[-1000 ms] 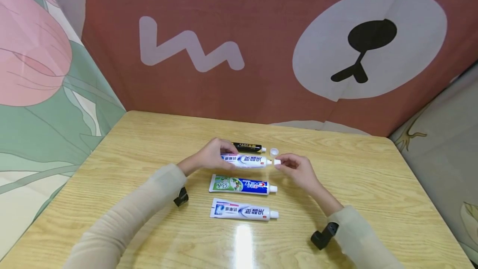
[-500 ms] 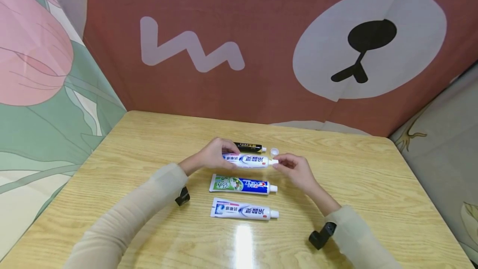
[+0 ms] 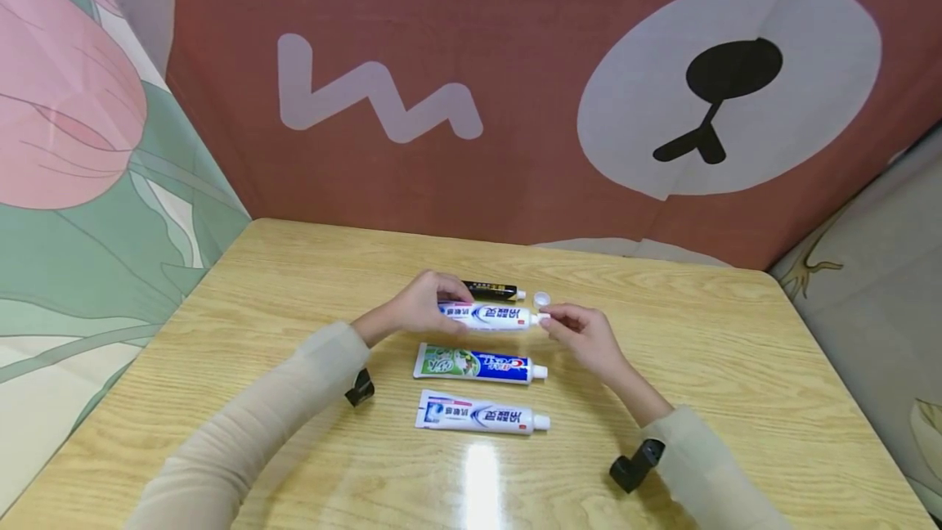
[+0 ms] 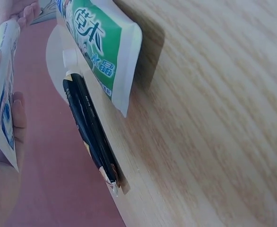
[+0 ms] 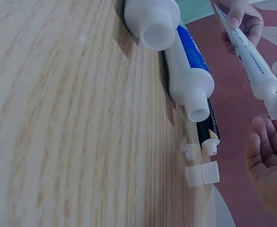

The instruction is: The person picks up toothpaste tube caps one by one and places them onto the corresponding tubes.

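Held above the table, a white toothpaste tube (image 3: 489, 317) with blue lettering lies sideways in my left hand (image 3: 429, 305), which grips its tail half between thumb and fingers. A white cap (image 5: 272, 105) sits over the tube's nozzle. Thumb and fingertips of my right hand (image 3: 589, 338) pinch this cap, partly covering it in the head view. Just behind the held tube lies a black toothpaste tube (image 4: 91, 125), its nozzle bare and its left part hidden by my left hand. A loose white cap (image 5: 210, 172) stands near that nozzle.
Nearer me on the wooden table (image 3: 331, 473) lie a capped green and blue toothpaste tube (image 3: 478, 364) and a capped white toothpaste tube (image 3: 478, 414), both pointing right. A red printed curtain (image 3: 515, 186) hangs behind the table's far edge.
One second ago the pinched cap was held slightly apart from the nozzle. My right hand has moved left, bringing it onto the tube. The left hand has hardly moved.
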A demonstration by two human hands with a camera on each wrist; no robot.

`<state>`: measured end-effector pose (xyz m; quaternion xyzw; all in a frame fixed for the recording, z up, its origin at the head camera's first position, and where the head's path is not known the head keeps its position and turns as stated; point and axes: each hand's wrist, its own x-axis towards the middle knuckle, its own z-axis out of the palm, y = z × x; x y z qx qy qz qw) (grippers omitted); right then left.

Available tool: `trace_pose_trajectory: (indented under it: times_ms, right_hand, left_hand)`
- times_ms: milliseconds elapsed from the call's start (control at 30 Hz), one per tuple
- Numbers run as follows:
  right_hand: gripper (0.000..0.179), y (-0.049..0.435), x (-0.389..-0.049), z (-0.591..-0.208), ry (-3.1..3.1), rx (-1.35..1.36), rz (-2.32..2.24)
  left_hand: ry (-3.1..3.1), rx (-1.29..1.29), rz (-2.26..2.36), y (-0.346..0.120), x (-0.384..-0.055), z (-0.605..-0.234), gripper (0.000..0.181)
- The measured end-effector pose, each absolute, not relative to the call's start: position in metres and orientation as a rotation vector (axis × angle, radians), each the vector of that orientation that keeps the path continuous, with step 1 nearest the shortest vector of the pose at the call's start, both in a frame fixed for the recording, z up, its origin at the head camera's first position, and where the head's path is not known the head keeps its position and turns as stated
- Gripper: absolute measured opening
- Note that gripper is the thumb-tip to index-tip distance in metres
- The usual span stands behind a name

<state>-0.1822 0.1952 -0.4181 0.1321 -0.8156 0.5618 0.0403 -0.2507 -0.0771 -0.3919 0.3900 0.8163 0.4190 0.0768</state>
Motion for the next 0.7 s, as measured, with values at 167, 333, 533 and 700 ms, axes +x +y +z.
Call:
trace_pose_trajectory:
  times_ms: [167, 333, 533, 700]
  right_hand:
    - [0.025, 0.198, -0.181, -0.418, -2.441, 0.453, 1.771]
    - [0.02, 0.199, -0.179, -0.415, -2.469, 0.4, 1.782]
    - [0.016, 0.192, -0.17, -0.399, -2.506, 0.413, 1.739]
    - [0.026, 0.189, -0.169, -0.393, -2.524, 0.429, 1.692]
  left_hand:
    - [2.444, 1.18, 1.262, -0.076, -0.25, -0.39, 0.031]
    - [2.452, 1.197, 1.258, -0.076, -0.249, -0.39, 0.032]
    - [2.449, 1.22, 1.253, -0.076, -0.248, -0.388, 0.031]
    - [2.44, 1.241, 1.254, -0.076, -0.247, -0.387, 0.031]
